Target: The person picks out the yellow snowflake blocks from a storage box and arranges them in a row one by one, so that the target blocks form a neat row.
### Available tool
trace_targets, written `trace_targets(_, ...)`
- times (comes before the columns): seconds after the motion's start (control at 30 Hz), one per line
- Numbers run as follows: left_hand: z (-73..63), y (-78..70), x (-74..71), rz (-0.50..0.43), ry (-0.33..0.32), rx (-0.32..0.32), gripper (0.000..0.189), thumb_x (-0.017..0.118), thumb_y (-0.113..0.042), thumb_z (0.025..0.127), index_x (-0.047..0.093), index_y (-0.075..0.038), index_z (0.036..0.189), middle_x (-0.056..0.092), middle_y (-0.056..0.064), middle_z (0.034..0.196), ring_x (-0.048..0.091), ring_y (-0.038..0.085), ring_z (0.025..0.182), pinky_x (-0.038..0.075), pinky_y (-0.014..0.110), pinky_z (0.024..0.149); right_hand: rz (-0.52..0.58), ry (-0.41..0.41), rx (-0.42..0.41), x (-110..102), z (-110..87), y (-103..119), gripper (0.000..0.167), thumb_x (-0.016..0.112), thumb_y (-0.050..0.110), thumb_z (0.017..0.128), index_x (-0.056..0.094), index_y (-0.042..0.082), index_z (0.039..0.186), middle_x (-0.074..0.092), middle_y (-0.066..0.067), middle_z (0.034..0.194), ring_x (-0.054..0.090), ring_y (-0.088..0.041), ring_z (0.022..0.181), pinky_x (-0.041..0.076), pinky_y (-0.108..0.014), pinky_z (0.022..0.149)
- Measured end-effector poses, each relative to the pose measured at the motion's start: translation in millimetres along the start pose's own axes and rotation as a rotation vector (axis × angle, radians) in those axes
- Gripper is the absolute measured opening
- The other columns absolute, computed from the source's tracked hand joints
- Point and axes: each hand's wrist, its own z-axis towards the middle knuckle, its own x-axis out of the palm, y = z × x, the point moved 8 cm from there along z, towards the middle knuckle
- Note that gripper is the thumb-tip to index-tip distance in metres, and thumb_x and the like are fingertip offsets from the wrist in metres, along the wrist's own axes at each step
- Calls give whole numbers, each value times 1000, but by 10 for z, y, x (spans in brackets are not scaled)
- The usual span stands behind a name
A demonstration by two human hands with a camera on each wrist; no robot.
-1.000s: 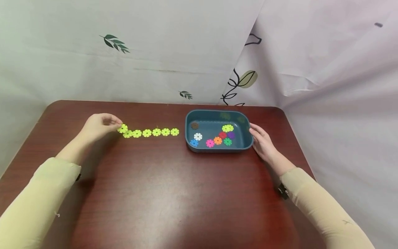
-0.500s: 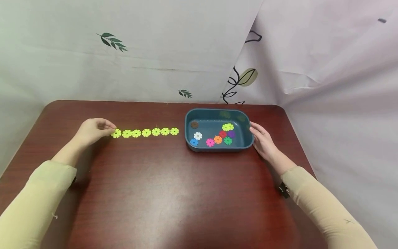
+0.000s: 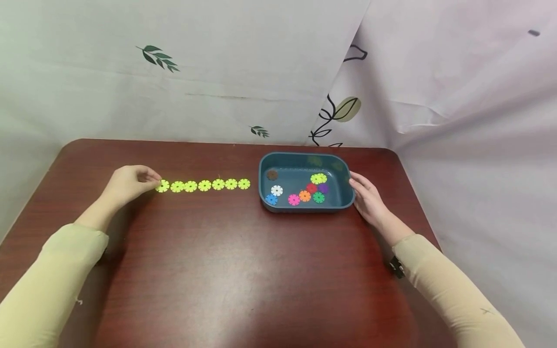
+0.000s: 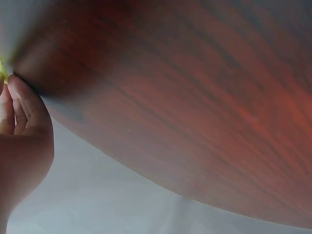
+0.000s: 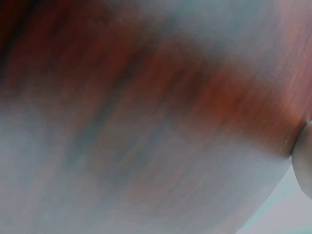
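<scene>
In the head view, my left hand (image 3: 128,187) pinches a yellow notched disc (image 3: 163,186) between thumb and fingertips, at the left end of a row of several like yellow discs (image 3: 204,185) on the table. The left wrist view catches only a sliver of that yellow disc (image 4: 4,73) at the fingertips. At the right end of a dark blue tray (image 3: 306,209), my right hand (image 3: 369,199) rests against the wall and rim with fairly straight fingers. Only a blurred edge of the right hand (image 5: 304,161) enters the right wrist view.
Inside the tray lie several notched discs, among them a white disc (image 3: 276,190), a pink disc (image 3: 294,199), a green disc (image 3: 319,197) and overlapping yellow discs (image 3: 321,178). The brown table (image 3: 243,270) backs onto a pale curtain (image 3: 243,63).
Over the last second my left hand has brought the pinched yellow disc left and down to the row's left end, level with the others. My right hand and the tray stay put.
</scene>
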Motion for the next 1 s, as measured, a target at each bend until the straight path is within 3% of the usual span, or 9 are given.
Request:
trace_targets(0.53, -5, 2, 26, -25, 29, -6, 20, 78, -23, 96, 78, -5, 104, 78, 9, 93, 57, -13, 73, 43, 14, 72, -8, 2, -4, -12, 11, -14, 23, 49, 13, 113, 65, 25, 125, 73, 11, 116, 68, -1, 105, 56, -17, 87)
trace_targets(0.8, 28, 8, 0, -17, -3, -45, 23, 74, -27, 99, 78, -6, 106, 78, 10, 96, 53, -14, 76, 45, 31, 81, -14, 2, -8, -10, 10, -9, 22, 51, 14, 113, 66, 25, 124, 73, 11, 116, 68, -2, 104, 56, -18, 87)
trace_targets(1.0, 109, -132, -39, -97, -81, -47, 23, 75, -23, 99, 77, -2, 109, 78, 4, 93, 54, -20, 73, 45, 13, 72, -21, -5, -3, -17, -6, -13, 21, 51, 15, 113, 65, 25, 125, 73, 12, 116, 67, -1, 105, 56, -17, 87)
